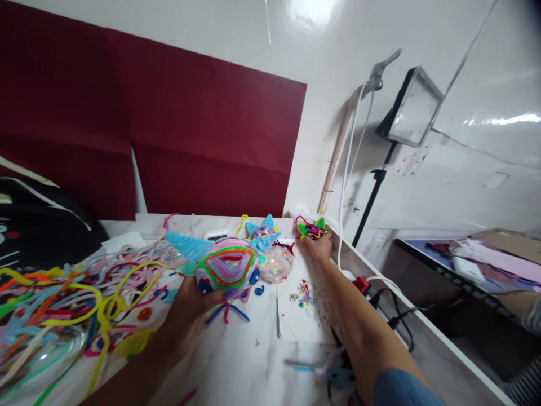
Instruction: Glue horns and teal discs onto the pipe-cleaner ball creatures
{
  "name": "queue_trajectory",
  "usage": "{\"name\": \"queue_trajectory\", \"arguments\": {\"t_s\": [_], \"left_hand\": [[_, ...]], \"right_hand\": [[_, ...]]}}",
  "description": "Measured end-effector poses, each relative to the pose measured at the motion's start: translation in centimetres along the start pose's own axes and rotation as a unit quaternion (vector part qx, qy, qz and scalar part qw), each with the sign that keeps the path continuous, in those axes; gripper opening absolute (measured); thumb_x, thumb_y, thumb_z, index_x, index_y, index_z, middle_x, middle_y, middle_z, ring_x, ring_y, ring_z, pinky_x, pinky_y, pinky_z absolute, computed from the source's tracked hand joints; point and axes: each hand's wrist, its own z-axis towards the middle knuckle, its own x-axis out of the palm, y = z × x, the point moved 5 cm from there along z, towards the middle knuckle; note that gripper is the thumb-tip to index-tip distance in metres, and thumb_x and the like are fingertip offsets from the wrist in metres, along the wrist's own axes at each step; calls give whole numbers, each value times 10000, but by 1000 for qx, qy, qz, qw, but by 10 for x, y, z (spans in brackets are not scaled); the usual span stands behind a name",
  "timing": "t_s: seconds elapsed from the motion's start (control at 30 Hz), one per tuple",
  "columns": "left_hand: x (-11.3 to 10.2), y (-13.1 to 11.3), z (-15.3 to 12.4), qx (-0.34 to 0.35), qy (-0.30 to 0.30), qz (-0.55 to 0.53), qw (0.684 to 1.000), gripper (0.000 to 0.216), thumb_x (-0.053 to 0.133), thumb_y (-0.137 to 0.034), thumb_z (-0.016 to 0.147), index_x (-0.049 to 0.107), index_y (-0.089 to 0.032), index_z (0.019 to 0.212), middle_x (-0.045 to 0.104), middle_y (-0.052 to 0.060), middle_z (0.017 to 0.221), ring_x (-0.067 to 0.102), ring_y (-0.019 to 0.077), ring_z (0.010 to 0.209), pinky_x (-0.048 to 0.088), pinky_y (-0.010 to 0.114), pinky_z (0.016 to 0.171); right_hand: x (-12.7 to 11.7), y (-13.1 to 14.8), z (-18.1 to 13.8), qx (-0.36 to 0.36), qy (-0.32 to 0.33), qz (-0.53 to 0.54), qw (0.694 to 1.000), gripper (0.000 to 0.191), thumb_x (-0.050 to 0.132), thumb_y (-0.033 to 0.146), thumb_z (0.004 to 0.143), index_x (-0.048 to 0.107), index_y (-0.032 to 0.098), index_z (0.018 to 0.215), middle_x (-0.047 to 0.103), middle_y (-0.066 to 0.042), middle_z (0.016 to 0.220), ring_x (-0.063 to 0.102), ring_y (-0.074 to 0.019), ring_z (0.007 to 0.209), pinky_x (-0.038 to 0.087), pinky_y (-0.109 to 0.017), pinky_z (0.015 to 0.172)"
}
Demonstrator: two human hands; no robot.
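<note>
My left hand is closed around the lower left of a round ornament covered in coloured pipe cleaners, with light blue wing-like points and blue curls. At the table's far right corner, my right hand grips a small pink, black and green pipe-cleaner figure with pointed ears; its fingertips are partly hidden. A light blue eared figure stands behind the ornament. Beside it lies a clear ball with bright specks inside.
Loose pipe cleaners cover the table's left side. A white sheet carries small beads and sequins. Tools lie at the front. Black cables and a red plug sit near the raised right edge. A lamp stands beyond.
</note>
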Motion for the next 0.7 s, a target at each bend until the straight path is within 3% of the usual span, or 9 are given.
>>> {"name": "queue_trajectory", "arguments": {"t_s": [0.23, 0.33, 0.4, 0.5, 0.6, 0.7], "left_hand": [[-3, -1, 3, 11, -9, -10, 1000, 728, 891, -304, 506, 590, -245, 1166, 743, 35, 994, 673, 277, 1049, 565, 335, 890], [-5, 1, 6, 2, -9, -14, 1000, 687, 882, -285, 535, 584, -257, 1153, 741, 19, 958, 677, 273, 1039, 582, 329, 849], [-5, 0, 9, 0, -1, -18, 1000, 586, 872, -283, 555, 601, -251, 1074, 738, 8, 939, 681, 266, 1023, 584, 330, 842], [-4, -7, 15, 22, -13, -10, 1000, 385, 880, -273, 545, 588, -242, 792, 702, -37, 757, 690, 228, 939, 584, 302, 815], [2, -16, 23, 47, -26, 9, 999, 428, 893, -286, 520, 475, -233, 596, 574, -66, 535, 684, 206, 815, 585, 308, 788], [11, -23, 32, 73, -22, 23, 997, 436, 899, -317, 495, 480, -239, 590, 514, -72, 485, 680, 217, 817, 574, 342, 841]], "right_hand": [[-13, 6, -22, -43, -3, -7, 999, 331, 586, 346, 935, 574, 182, 1222, 582, -96, 1249, 609, -230, 1053, 527, -418, 878], [-11, 6, -26, -30, -7, -11, 999, 356, 591, 342, 931, 559, 164, 1238, 582, -104, 1246, 614, -232, 1046, 529, -432, 874], [-10, 5, -26, -14, -10, -15, 1000, 368, 596, 339, 929, 554, 151, 1242, 583, -110, 1242, 616, -232, 1041, 530, -438, 871], [-9, 2, -21, -1, -12, -25, 1000, 351, 590, 341, 933, 562, 163, 1234, 585, -103, 1240, 616, -227, 1039, 532, -428, 868], [-11, 0, -14, 8, -16, -43, 999, 352, 590, 341, 933, 561, 163, 1235, 584, -101, 1242, 614, -229, 1043, 532, -432, 868], [-13, -1, -8, 16, -20, -65, 998, 355, 590, 341, 933, 558, 164, 1240, 580, -100, 1248, 611, -232, 1051, 531, -440, 870]]}}
